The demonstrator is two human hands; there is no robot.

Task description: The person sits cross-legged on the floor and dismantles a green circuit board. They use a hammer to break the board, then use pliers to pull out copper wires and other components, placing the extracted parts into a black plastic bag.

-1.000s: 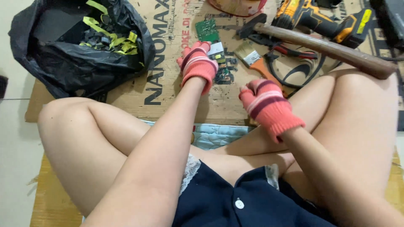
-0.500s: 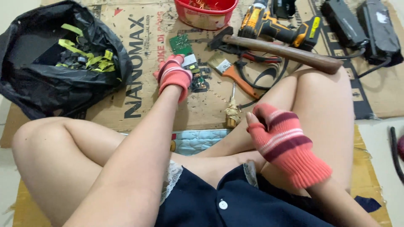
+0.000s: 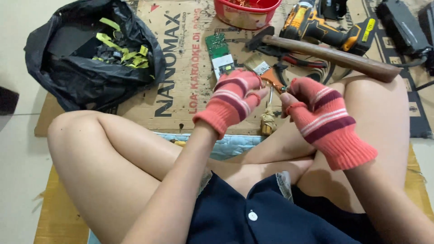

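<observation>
Cardboard sheet [image 3: 181, 68] on the floor. Bag [image 3: 90, 58] at far left; circuit board [image 3: 219, 52] right of it; bowl [image 3: 246, 11] at far centre. Hammer [image 3: 330, 56] lies right of the board, drill [image 3: 325, 27] beyond it. Both hands [image 3: 235, 99] [image 3: 316, 110] nearest, side by side.

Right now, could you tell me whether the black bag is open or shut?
Open. The black bag lies with its mouth spread wide, showing yellow-green strips and dark scraps inside.

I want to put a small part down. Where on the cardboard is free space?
The cardboard is bare between the black bag and the green circuit board. It is crowded from the red bowl and hammer to the yellow drill, beyond the left hand and right hand.
</observation>
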